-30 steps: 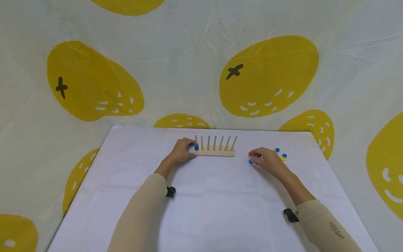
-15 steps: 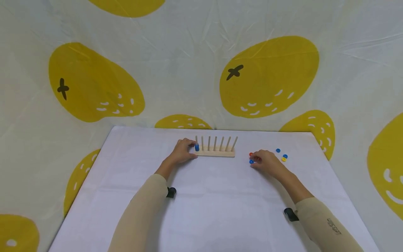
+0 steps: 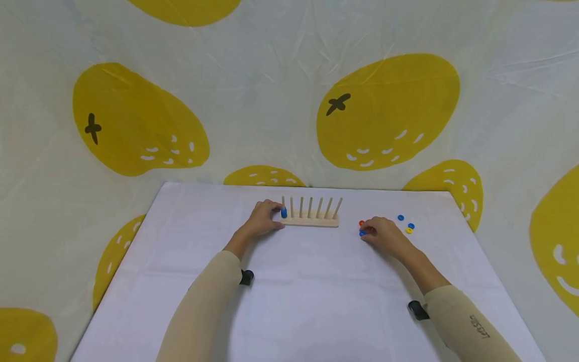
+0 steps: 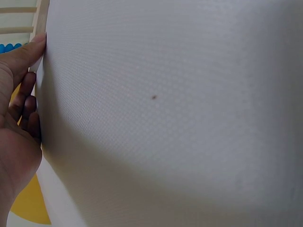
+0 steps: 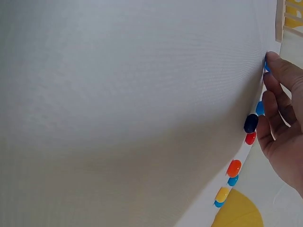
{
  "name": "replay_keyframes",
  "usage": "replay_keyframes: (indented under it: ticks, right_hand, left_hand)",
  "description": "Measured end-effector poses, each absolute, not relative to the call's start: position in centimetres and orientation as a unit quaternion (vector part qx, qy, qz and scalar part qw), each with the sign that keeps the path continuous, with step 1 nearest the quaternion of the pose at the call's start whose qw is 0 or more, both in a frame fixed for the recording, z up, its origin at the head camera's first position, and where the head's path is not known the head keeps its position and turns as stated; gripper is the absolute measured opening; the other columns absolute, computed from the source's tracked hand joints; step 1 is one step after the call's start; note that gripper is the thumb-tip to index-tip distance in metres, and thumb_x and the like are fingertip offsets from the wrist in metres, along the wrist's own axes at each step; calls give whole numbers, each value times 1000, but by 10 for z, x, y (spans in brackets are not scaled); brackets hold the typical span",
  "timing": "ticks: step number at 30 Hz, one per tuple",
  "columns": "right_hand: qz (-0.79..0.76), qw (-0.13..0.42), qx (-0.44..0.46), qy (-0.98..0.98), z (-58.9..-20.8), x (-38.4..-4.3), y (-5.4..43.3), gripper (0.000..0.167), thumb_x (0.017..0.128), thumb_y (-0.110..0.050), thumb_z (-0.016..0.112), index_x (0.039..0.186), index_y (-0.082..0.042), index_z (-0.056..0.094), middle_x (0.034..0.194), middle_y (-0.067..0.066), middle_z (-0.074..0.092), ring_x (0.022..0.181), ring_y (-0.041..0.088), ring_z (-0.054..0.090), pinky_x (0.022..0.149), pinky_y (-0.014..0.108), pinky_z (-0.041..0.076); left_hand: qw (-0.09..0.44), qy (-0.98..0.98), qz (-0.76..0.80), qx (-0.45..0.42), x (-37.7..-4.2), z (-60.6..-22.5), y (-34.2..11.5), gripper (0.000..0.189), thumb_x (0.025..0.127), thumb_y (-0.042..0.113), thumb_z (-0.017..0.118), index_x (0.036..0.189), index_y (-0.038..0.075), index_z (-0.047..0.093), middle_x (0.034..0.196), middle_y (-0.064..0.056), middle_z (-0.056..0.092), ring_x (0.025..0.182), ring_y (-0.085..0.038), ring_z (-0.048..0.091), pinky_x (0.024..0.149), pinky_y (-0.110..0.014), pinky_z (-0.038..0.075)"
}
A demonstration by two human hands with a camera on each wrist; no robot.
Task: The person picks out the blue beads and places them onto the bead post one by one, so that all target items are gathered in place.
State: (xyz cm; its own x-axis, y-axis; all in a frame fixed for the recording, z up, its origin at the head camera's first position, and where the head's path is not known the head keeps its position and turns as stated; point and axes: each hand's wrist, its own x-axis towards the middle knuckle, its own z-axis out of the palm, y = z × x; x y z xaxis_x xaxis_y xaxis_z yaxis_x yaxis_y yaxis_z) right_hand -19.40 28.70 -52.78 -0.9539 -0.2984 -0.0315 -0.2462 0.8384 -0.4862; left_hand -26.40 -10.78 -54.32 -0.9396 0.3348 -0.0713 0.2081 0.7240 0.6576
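A pale wooden peg rack point(image 3: 312, 221) with a row of upright pegs lies at the back of the table. Blue beads point(image 3: 283, 212) are stacked on its leftmost peg. My left hand point(image 3: 261, 219) grips the rack's left end, thumb along the front edge, as the left wrist view also shows on the rack's side point(image 4: 41, 19). Further right, my right hand point(image 3: 384, 234) pinches a blue bead point(image 3: 362, 234) down at the tabletop. In the right wrist view that bead point(image 5: 267, 65) shows between thumb and fingertip. A red bead point(image 3: 361, 222) lies just behind it.
Beyond my right hand lie two blue beads point(image 3: 400, 217) and a yellow bead point(image 3: 409, 231). The right wrist view shows more loose beads under the hand, among them a dark blue bead point(image 5: 251, 123) and an orange-red bead point(image 5: 234, 168). A patterned cloth point(image 3: 271, 100) hangs behind the white table point(image 3: 307, 301).
My right thumb and fingers have come together around the blue bead, with the hand staying low in the same spot. My left hand has kept its grip on the rack.
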Motion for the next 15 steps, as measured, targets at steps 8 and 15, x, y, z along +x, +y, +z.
replay_keyframes:
  ticks: [8,15]
  right_hand:
    - [-244,44,-152,957,-525,-195,285,21,90,-15,81,107,-7,74,99,4,72,93,23,60,88,45,55]
    - [-264,44,-148,952,-516,-195,280,24,92,-12,77,114,-5,71,104,7,72,99,26,61,91,48,55]
  left_hand:
    - [95,926,334,148,-264,-541,-107,59,84,22,87,137,11,64,138,-9,60,131,-30,46,116,-45,38]
    - [97,925,338,147,-264,-542,-107,59,84,21,87,137,10,64,137,-10,60,130,-30,46,115,-45,39]
